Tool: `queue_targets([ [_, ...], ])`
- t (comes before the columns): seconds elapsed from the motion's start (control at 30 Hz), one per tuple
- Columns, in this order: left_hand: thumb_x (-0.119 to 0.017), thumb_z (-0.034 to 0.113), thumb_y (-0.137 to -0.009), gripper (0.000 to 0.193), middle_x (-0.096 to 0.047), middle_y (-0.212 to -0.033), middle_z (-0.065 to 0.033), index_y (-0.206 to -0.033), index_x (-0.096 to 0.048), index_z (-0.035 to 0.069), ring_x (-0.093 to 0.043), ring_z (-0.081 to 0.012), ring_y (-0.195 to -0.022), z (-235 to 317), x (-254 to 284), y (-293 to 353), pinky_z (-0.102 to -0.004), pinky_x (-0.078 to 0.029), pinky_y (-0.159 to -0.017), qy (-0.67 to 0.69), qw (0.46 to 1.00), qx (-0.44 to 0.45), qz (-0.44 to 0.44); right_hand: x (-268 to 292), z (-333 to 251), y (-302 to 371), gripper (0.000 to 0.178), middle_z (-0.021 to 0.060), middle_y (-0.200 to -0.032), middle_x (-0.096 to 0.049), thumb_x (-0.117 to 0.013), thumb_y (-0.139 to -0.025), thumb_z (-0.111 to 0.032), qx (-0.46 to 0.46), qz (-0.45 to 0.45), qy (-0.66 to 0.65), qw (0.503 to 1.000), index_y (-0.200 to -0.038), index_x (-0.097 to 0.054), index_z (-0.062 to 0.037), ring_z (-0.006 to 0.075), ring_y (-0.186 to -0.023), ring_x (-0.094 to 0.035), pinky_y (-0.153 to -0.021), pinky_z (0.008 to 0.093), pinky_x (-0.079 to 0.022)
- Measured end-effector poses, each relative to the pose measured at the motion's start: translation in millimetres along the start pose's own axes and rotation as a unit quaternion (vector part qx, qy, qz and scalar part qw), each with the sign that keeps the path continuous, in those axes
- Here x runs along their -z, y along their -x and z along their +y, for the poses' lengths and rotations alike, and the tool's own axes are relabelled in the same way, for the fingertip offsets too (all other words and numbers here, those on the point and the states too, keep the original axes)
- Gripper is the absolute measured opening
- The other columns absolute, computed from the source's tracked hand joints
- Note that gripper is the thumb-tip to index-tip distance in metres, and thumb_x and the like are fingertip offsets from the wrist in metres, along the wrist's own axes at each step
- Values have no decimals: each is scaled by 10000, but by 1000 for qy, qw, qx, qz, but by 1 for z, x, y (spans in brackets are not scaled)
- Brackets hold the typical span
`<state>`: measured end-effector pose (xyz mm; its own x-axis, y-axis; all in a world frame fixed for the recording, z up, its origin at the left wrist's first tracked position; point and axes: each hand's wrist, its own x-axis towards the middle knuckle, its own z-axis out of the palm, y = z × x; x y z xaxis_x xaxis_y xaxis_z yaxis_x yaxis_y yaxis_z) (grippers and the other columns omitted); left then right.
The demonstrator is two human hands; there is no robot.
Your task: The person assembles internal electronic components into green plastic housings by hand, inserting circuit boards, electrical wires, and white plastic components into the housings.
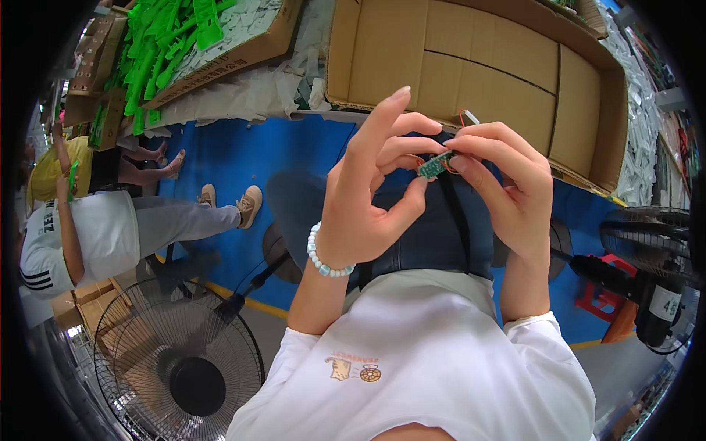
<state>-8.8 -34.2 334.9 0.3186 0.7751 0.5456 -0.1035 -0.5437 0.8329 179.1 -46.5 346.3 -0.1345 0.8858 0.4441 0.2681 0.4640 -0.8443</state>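
A small green circuit board (435, 166) is held up above my lap, with thin red wires along its edges. My left hand (368, 187), with a beaded bracelet at the wrist, pinches the board's left end between thumb and curled fingers. Its index finger points up, off the board. At the board's right end, the thumb and fingertips of my right hand (507, 173) are closed on it. Those fingertips hide part of the board and wires. A small white connector (471, 117) on a red wire sticks up just beyond my right fingers.
Past my hands lies a large cardboard box (485, 84). A carton (243, 62) at far left holds green and white plastic parts. Fans stand at lower left (195, 382) and right (647, 242). A red stool (599, 294) is near the right fan; people (88, 235) are at left.
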Motion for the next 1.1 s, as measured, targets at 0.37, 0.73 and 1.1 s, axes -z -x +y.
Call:
queue_targets([
  [0.37, -670, -119, -805, 201, -610, -1031, -127, -1001, -674, -75, -657, -183, -918, -6, 3, 9, -266, -575, -803, 105, 980, 124, 110, -10, 6, -7, 124, 91, -829, -659, -690, -776, 50, -22, 24, -53, 998, -898, -695, 34, 157, -721, -623, -621, 243, -481],
  [0.73, -634, -134, -813, 356, -637, -1026, -158, -1160, -621, -58, -651, -223, -938, -7, 8, -21, -305, -567, -768, 106, 960, 141, 216, 0, -4, -53, 88, 51, -774, -612, -691, -791, 12, -16, 30, -54, 998, -879, -696, 2, 111, -663, -549, -594, 225, -422],
  [1.1, -616, 33, -877, 241, -678, -984, -96, -1112, -643, -12, -654, -170, -907, -39, 114, -134, -287, -550, -757, -301, 937, 17, 178, 34, 87, -158, 81, 39, -776, -642, -616, -890, -66, -61, -136, 48, 988, -908, -634, 11, 94, -734, -595, -664, 251, -474],
])
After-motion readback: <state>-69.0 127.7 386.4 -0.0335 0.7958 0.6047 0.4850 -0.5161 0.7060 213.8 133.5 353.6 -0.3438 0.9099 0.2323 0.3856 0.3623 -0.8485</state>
